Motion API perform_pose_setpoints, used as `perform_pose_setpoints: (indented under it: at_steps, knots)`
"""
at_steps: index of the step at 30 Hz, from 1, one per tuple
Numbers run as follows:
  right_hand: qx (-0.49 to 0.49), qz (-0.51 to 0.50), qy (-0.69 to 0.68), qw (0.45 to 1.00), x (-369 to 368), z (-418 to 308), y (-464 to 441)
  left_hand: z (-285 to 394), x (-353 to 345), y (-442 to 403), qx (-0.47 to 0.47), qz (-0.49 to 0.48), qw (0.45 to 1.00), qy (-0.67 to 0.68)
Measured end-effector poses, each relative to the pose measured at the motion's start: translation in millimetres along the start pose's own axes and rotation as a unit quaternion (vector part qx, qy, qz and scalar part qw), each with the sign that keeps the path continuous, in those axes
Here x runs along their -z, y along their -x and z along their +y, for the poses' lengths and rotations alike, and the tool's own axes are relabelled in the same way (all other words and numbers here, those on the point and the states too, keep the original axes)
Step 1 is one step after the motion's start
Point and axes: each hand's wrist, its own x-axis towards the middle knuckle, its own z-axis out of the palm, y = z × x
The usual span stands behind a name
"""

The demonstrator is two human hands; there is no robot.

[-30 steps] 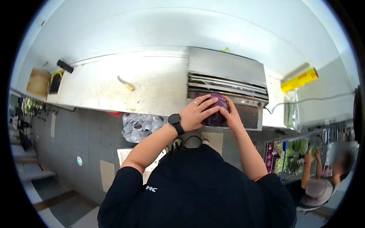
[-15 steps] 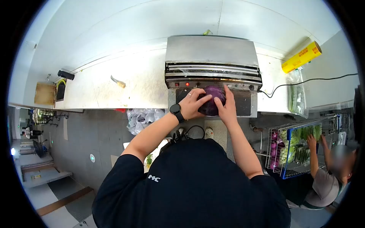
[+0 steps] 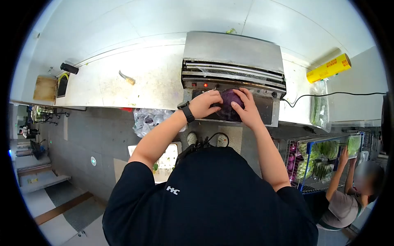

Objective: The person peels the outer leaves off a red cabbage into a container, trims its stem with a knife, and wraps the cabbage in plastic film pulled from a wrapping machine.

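A red cabbage, dark purple and round, rests on the black plate at the front of a steel film-wrapping machine. My right hand grips its right side, thumb and fingers over the top. Against its left edge, my left hand has bent fingers, with a black watch on the wrist. Whether film lies between those fingers and the cabbage is hard to make out. Clear film shows along the machine's bars, and a red light glows on its front.
A knife lies on the white counter to the left. A yellow film roll and bagged greens are at the right. Below stand a bag of netted produce and a white bin. A co-worker handles greens at a wire cart.
My left hand has drawn back from the cabbage's top to its left edge. My right hand now reaches further over it. The co-worker has lifted a pack of greens.
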Motion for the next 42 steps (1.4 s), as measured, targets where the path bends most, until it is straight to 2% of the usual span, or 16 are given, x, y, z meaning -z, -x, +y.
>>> perform_pose_setpoints:
  at_steps: [2, 8, 14, 16, 18, 19, 20, 24, 26, 28, 29, 31, 32, 35, 38, 42]
  knots:
    - [0.002, 0.006, -0.011, 1.0, -3, 6, 2, -1, 2, 1, -0.038, -0.048, 0.997, -0.044]
    - [0.025, 0.073, -0.038, 0.996, -15, 18, 19, 2, -6, 11, -0.172, -0.035, 0.974, -0.141]
    - [0.001, 0.129, -0.036, 0.991, -23, 14, 37, -3, -23, 29, -0.22, 0.064, 0.956, -0.182]
    - [0.006, 0.136, -0.02, 0.991, -26, 17, 42, 8, -28, 26, -0.199, 0.086, 0.963, -0.158]
    - [0.021, 0.134, 0.001, 0.991, -23, 18, 42, 25, -32, 22, -0.025, 0.13, 0.986, -0.102]
    - [0.016, 0.145, 0.007, 0.989, -24, 15, 41, 31, -34, 20, 0.028, 0.137, 0.988, -0.07]
    - [0.011, 0.155, 0.012, 0.988, -25, 13, 41, 35, -38, 20, 0.028, 0.137, 0.988, -0.071]
    - [0.013, 0.135, 0.059, 0.989, -24, 12, 40, 39, -52, 14, 0.134, 0.227, 0.963, -0.051]
    - [-0.072, 0.091, 0.119, 0.986, -13, -2, 38, 30, -59, 17, 0.163, 0.246, 0.953, -0.066]
    - [-0.036, 0.096, 0.126, 0.987, -13, -9, 39, 26, -64, 16, 0.202, 0.251, 0.945, 0.053]
    - [-0.002, 0.104, 0.137, 0.985, -13, -10, 40, 24, -67, 16, 0.206, 0.251, 0.945, 0.049]
    - [0.005, 0.102, 0.097, 0.99, -14, 1, 38, 37, -63, 9, 0.337, 0.219, 0.916, 0.006]
    - [0.009, 0.101, 0.058, 0.993, -17, 8, 35, 47, -76, 4, 0.382, 0.284, 0.879, 0.005]
    - [0.002, 0.096, 0.038, 0.995, -18, 17, 36, 37, -89, 6, 0.431, 0.293, 0.853, 0.008]
    - [-0.007, 0.109, -0.029, 0.994, -15, 31, 43, 52, -85, -3, 0.42, 0.229, 0.877, -0.037]
    - [0.003, 0.129, -0.09, 0.988, -12, 35, 41, 54, -86, -1, 0.414, 0.261, 0.872, -0.027]
